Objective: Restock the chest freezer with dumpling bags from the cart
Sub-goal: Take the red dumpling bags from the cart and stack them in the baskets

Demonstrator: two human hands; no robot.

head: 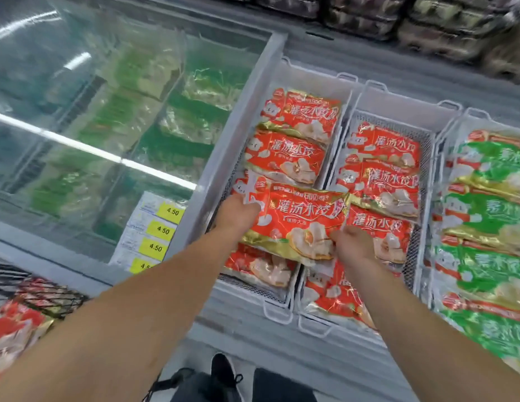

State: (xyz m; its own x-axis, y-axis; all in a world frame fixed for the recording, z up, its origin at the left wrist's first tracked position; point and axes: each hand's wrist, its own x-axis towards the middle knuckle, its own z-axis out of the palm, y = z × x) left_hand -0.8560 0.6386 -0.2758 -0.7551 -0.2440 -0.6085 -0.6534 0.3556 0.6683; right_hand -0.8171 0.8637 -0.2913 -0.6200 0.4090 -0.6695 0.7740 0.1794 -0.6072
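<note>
Left hand (237,211) and right hand (353,245) grip the red dumpling bag (296,224) by its ends, long axis left-right, above the left basket (277,310).

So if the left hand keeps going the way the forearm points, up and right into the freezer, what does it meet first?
Probably the red bag lying just beyond the held bag in the left basket. The left hand already grips the held bag's left edge; depth is unclear.
</note>
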